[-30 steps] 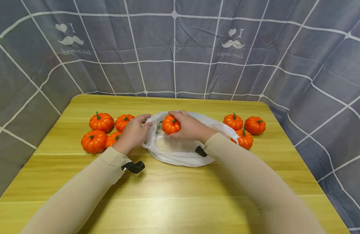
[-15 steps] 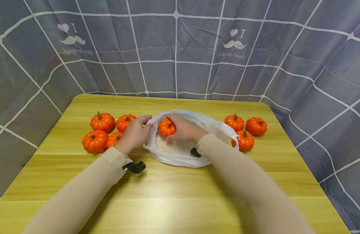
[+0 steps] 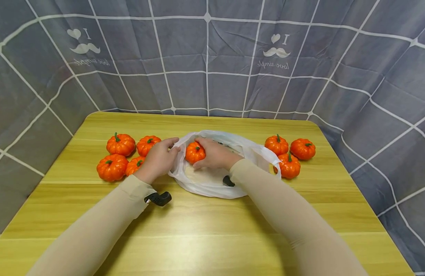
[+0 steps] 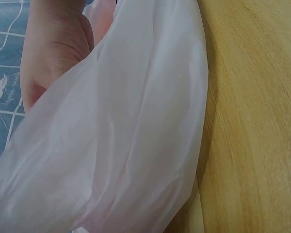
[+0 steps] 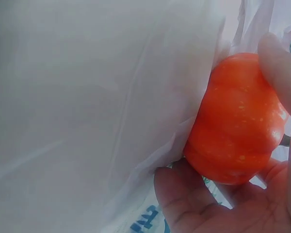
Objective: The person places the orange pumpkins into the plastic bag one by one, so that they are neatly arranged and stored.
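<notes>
In the head view my right hand (image 3: 215,153) grips a small orange pumpkin (image 3: 195,152) with a green stem, inside the mouth of a white plastic bag (image 3: 212,190). The right wrist view shows thumb and fingers round the pumpkin (image 5: 237,119), with the bag's plastic (image 5: 111,97) close beside it. My left hand (image 3: 158,159) holds the bag's left rim. In the left wrist view the white plastic (image 4: 121,126) covers much of that hand (image 4: 58,48). Printed marks show on the bag near the right fingers.
Several pumpkins (image 3: 112,168) stand left of the bag, partly behind the left hand. To its right are more pumpkins (image 3: 303,149), one (image 3: 289,166) beside the bag's handle loop. The wooden table (image 3: 184,237) ends at a grey checked curtain (image 3: 184,92).
My right hand has carried the pumpkin a little left and down, deeper into the bag's mouth. The left hand stays at the rim.
</notes>
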{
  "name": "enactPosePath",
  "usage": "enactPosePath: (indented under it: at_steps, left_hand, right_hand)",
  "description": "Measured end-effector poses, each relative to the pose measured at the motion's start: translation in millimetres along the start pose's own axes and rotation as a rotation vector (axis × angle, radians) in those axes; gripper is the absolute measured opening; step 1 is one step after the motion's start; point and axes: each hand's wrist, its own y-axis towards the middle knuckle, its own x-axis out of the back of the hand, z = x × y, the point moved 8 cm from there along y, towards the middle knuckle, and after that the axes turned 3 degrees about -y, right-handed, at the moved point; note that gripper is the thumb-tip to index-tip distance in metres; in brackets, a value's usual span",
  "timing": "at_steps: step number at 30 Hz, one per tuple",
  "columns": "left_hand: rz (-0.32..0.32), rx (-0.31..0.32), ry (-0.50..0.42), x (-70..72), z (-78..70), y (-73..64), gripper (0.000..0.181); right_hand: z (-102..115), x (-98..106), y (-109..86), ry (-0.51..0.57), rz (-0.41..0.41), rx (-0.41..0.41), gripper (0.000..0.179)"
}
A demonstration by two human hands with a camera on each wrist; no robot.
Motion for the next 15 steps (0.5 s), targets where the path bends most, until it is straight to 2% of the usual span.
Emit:
enactPosePath:
  at_steps: [8,15]
  left_hand:
    - [-0.001,0.0,0.002,-1.9,1.3,0.9,0.052]
    - [-0.005,0.001,0.004,-1.4,0.1,-0.8,0.052]
  right_hand:
    - [-1.0,1.5,-4.7,0.005,0.006,-0.026,0.108]
    - [4.3,14.8,-20.3,-0.029,-0.031,0.035,0.107]
